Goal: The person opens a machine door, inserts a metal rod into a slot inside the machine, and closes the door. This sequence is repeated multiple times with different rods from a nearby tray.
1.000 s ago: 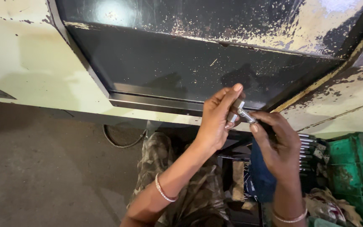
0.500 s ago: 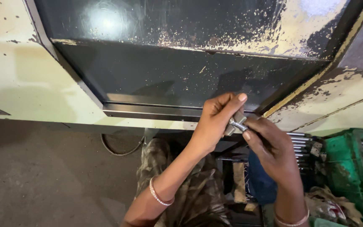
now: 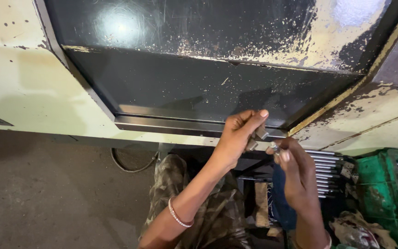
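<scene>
Two hands are seen, both raised under the edge of one dark grey metal panel (image 3: 199, 92) with flaking cream paint. One small silvery metal bolt-like piece (image 3: 259, 137) is pinched in the clenched fingertips of the left hand (image 3: 238, 138), just below the one bright steel strip (image 3: 171, 124) along the panel's lower rim. The right hand (image 3: 298, 177) is curled, its fingertips closed on a second tiny silvery piece (image 3: 274, 147), just beside the first; whether they touch cannot be told. One pale beaded bracelet (image 3: 179, 214) is worn on the left wrist. One green plastic crate (image 3: 369, 184) sits at right; a bundle of bright steel rods (image 3: 323, 170) is seen beside it, uncountable, and crumpled rags (image 3: 358, 233) lie below it.
</scene>
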